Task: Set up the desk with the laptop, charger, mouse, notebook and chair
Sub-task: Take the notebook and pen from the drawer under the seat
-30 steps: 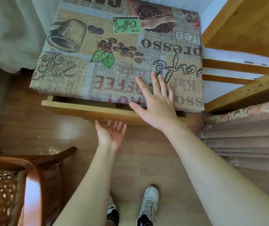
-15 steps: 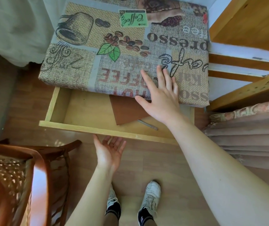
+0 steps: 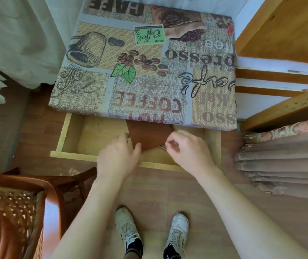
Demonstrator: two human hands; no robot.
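Head view: in the open drawer (image 3: 71, 135) under the desk (image 3: 149, 71), the left hand (image 3: 118, 157), fingers apart, rests on the brown notebook (image 3: 149, 133) beyond its knuckles, while the empty, loosely curled right hand (image 3: 188, 152) hovers beside; sliding the cover toward the wrist before lifting seems wise.

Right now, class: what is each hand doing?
Left hand: open, touching the notebook.
Right hand: curled shut, grip on anything cannot be told.
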